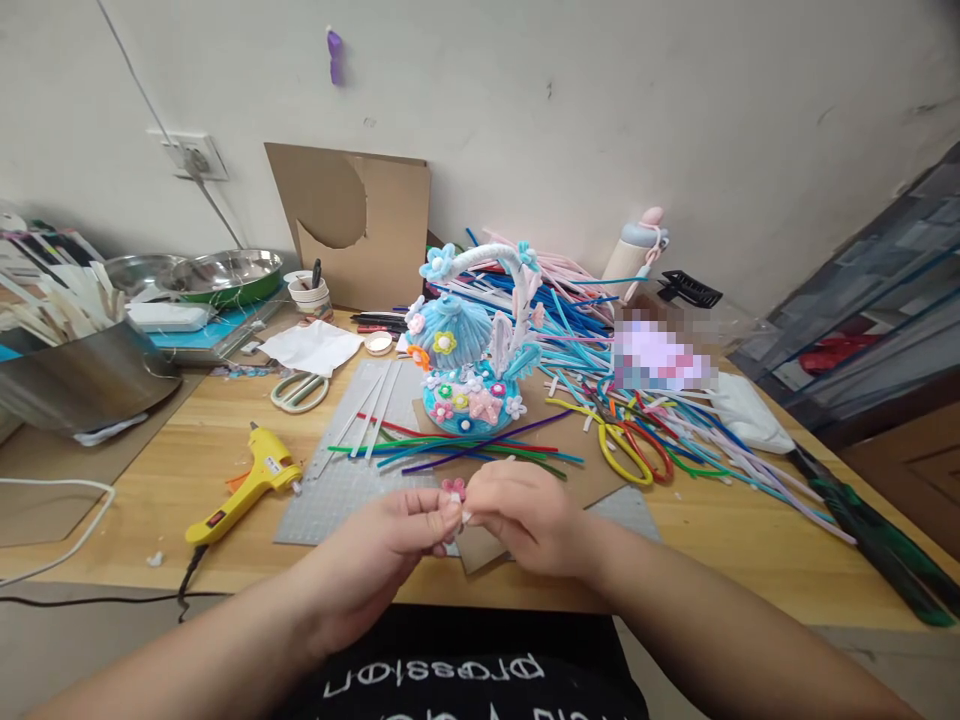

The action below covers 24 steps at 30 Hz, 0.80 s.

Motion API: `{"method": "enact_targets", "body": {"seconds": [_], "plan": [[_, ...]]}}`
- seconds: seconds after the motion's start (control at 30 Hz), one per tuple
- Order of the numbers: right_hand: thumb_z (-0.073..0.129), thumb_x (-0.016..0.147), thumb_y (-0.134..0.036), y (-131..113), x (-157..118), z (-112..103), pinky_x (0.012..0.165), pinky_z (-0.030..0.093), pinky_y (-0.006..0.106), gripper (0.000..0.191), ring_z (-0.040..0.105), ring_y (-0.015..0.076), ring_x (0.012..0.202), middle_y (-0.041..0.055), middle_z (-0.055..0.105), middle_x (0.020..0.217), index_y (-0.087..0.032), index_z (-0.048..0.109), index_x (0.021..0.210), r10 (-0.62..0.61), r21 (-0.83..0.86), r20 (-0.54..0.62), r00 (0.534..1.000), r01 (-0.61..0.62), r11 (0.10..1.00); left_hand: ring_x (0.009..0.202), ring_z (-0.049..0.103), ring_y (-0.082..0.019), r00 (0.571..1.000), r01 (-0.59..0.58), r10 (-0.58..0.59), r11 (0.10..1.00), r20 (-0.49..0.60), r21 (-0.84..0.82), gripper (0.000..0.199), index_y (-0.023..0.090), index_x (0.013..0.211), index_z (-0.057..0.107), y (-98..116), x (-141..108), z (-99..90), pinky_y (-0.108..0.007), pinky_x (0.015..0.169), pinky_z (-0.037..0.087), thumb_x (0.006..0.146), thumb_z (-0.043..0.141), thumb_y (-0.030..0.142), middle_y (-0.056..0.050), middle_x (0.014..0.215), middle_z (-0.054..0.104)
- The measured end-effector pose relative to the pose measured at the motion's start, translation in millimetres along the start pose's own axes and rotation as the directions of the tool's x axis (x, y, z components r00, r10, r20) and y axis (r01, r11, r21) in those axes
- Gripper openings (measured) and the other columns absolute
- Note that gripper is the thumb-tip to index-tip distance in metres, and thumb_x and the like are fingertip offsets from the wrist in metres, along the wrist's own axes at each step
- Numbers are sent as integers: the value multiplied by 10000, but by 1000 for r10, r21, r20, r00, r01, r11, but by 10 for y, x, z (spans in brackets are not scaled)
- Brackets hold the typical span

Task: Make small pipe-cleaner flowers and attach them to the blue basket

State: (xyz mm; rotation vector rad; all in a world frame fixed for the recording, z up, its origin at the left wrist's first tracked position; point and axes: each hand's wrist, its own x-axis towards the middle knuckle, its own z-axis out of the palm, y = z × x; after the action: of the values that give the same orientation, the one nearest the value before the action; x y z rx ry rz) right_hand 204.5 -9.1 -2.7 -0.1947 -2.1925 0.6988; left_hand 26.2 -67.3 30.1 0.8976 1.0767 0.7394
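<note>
My left hand [390,540] pinches a small pink pipe-cleaner flower [453,486] between thumb and fingers, low over the front of the table. Close against it, my right hand [534,515] has its fingers closed by a small white bit [466,518]; whether it grips that bit or the flower's back is hard to see. Just beyond both hands lie several loose pipe cleaners [450,450] in red, green, blue and purple. Behind them stands a light-blue pipe-cleaner decoration [450,335] with a curved white arch and many small flowers.
On the left lies a yellow glue gun [262,475], with scissors [300,391] farther back. Yellow and red-handled scissors [626,450] lie right, beside a heap of pipe cleaners [577,330]. A grey cutting mat [307,515] and cardboard [600,475] cover the middle. A metal pot [82,370] holds sticks.
</note>
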Motion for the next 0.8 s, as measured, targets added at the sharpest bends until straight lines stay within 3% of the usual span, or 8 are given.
{"method": "enact_targets", "body": {"seconds": [0.07,0.1,0.2,0.3,0.4,0.5,0.63,0.8], "plan": [[501,910,-237,-1,16,22,593,444,251,119,525,124,639,25,575,719,-175,562,829,252,256,-61,966,-229,939,770,512,-160,964,-208,230,965,-136,159,211,172,826,596,-1,9,-35,-290,726,399,859,528,369,-22,793,571],[528,904,-284,-2,26,38,548,428,232,149,504,105,584,5,554,689,-176,551,803,379,391,-55,924,-329,860,848,530,-177,899,-330,394,896,-191,298,161,189,903,596,-11,17,-61,-312,776,407,870,516,326,-34,872,588],[597,862,-378,-1,45,94,480,390,200,235,456,68,489,-32,520,631,-167,529,785,571,682,53,819,-447,579,1019,514,-206,607,-526,794,440,-42,728,198,240,1023,584,-53,38,-134,-360,890,389,832,584,185,-52,1048,580],[648,824,-393,6,44,140,489,390,194,266,466,62,486,-39,530,605,-153,538,792,576,764,158,802,-468,443,955,529,-191,452,-529,862,54,227,847,166,233,917,607,-60,38,-154,-336,861,396,789,660,141,-35,995,589],[664,813,-390,15,33,169,491,394,196,271,483,62,493,-20,573,637,-147,545,795,554,783,221,802,-485,390,843,543,-165,403,-540,872,-19,278,842,109,206,818,586,-39,29,-134,-307,784,408,787,673,149,-16,888,593],[664,815,-383,23,25,180,487,387,195,266,479,59,489,-14,581,654,-148,542,790,535,795,245,809,-483,366,814,541,-162,411,-560,875,22,255,828,111,198,794,574,-32,27,-125,-298,753,409,791,660,128,-15,847,583],[633,836,-392,20,26,166,482,378,194,259,455,63,488,-34,530,617,-157,536,787,517,745,246,820,-501,440,843,541,-166,499,-586,842,154,205,795,130,198,787,589,-44,36,-134,-291,772,407,800,606,69,-25,864,586],[521,905,-271,-1,35,80,600,429,235,161,506,111,634,9,558,695,-167,572,793,295,354,82,952,-304,884,816,523,-176,783,-531,621,656,15,537,111,180,716,600,-70,46,-87,-284,749,389,815,605,231,-29,823,573]]}}
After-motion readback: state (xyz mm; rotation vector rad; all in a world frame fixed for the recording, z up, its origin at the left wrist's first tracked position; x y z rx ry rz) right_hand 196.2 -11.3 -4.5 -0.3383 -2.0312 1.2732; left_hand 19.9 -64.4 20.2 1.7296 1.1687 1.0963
